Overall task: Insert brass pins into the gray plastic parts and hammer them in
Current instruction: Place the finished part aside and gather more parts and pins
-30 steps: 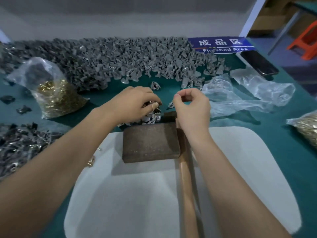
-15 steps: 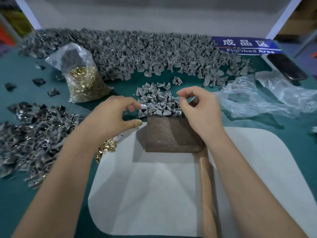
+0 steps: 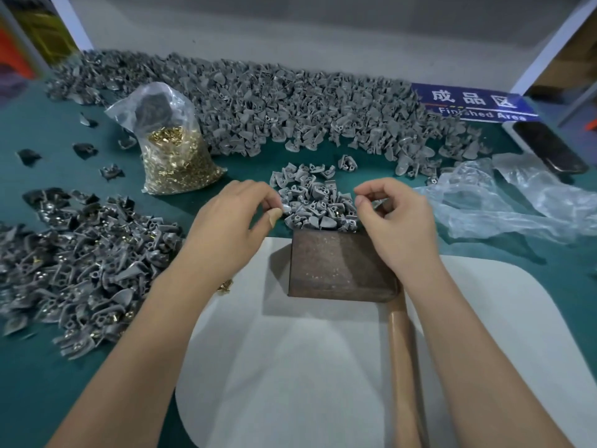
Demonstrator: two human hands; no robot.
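Note:
A small heap of gray plastic parts (image 3: 315, 202) lies on the green table just behind a brown block (image 3: 339, 266). My left hand (image 3: 232, 227) is at the heap's left edge and pinches one gray part (image 3: 286, 208) between thumb and forefinger. My right hand (image 3: 399, 224) hovers at the heap's right edge, fingers curled, thumb and forefinger pinched on what looks like a tiny brass pin. A clear bag of brass pins (image 3: 174, 160) stands at the back left. The hammer's wooden handle (image 3: 403, 357) lies on the white mat (image 3: 290, 376) under my right forearm.
A wide bank of gray parts (image 3: 290, 101) fills the back of the table. Another pile of parts with pins (image 3: 80, 253) lies left. Crumpled plastic bags (image 3: 504, 202), a dark phone (image 3: 549, 147) and a blue sign (image 3: 475, 101) are at the right. Loose pins (image 3: 226, 286) lie by my left wrist.
My left thumb and forefinger have closed on a gray part at the heap's edge. My right hand keeps its pinch. The view has swung left.

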